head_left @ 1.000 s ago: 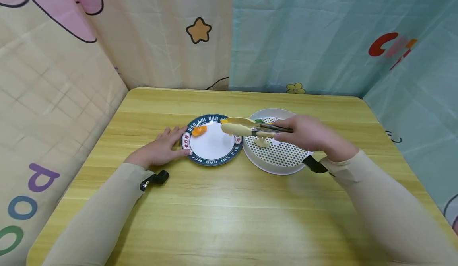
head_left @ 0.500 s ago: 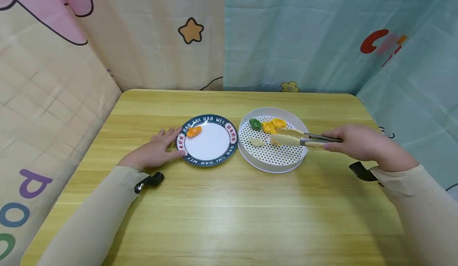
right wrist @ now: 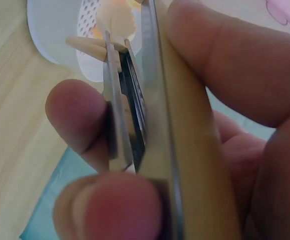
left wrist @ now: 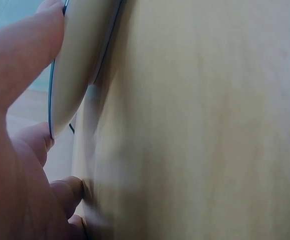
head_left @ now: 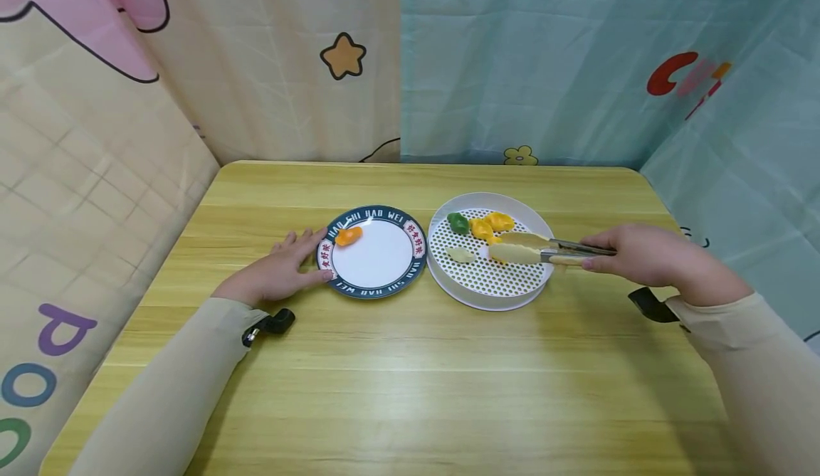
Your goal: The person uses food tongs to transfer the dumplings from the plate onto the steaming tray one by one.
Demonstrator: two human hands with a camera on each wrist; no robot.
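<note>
My left hand (head_left: 275,270) lies spread at the left of a white plate (head_left: 378,259) with a dark blue lettered rim. Its thumb and index finger touch the rim, also visible in the left wrist view. On the plate sits one orange dumpling-shaped piece (head_left: 349,236). My right hand (head_left: 647,252) grips tongs (head_left: 515,253) with cream tips and metal arms. The tips reach low over the white perforated steamer tray (head_left: 490,300), with a yellow-orange piece (head_left: 493,240) partly hidden at them; I cannot tell whether they pinch it.
In the tray lie a green piece (head_left: 458,223), yellow pieces (head_left: 499,221) and a pale piece (head_left: 460,254). Plate and tray stand side by side on a wooden table (head_left: 384,376). Printed curtains (head_left: 512,56) hang behind and beside the table.
The right hand and tongs have moved right, from over the plate's right rim to over the tray, then shifted only slightly. The left hand stays at the plate rim.
</note>
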